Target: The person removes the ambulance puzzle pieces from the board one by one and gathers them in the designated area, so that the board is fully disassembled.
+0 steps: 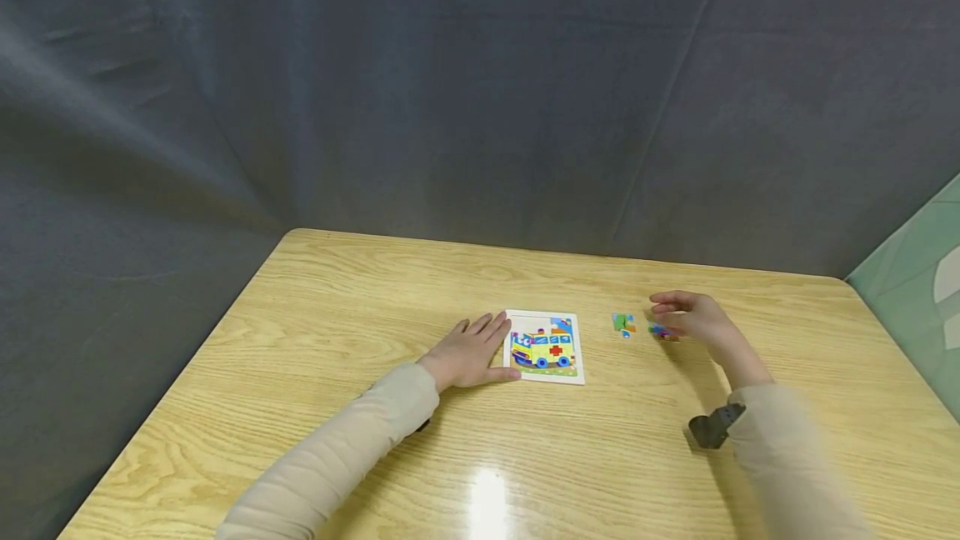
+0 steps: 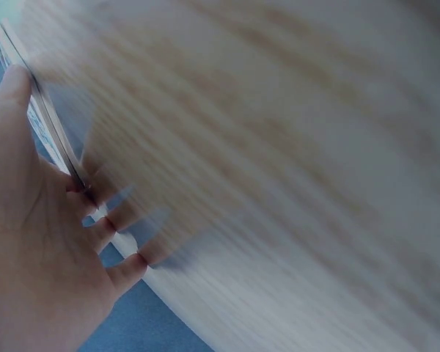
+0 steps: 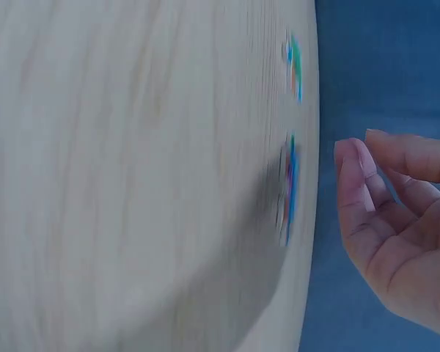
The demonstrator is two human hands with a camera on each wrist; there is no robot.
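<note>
A square jigsaw puzzle (image 1: 555, 351) with a white frame shows a yellow ambulance with a red cross; its upper left part is bare white. My left hand (image 1: 472, 352) lies over the frame's left edge, fingers and thumb outstretched; in the left wrist view, this hand (image 2: 44, 213) touches the board's edge. To the right, one colourful puzzle piece (image 1: 623, 323) lies on the table. Farther right, my right hand (image 1: 697, 319) hovers above more puzzle pieces (image 1: 660, 330), partly hiding them. In the right wrist view its fingers (image 3: 352, 183) curve loosely with nothing visible between them and the thumb.
The wooden table (image 1: 360, 290) reaches back to a dark grey curtain (image 1: 480, 107), which also runs along the left side. A pale green surface (image 1: 918, 273) stands beyond the right edge. Light glares on the tabletop near the front.
</note>
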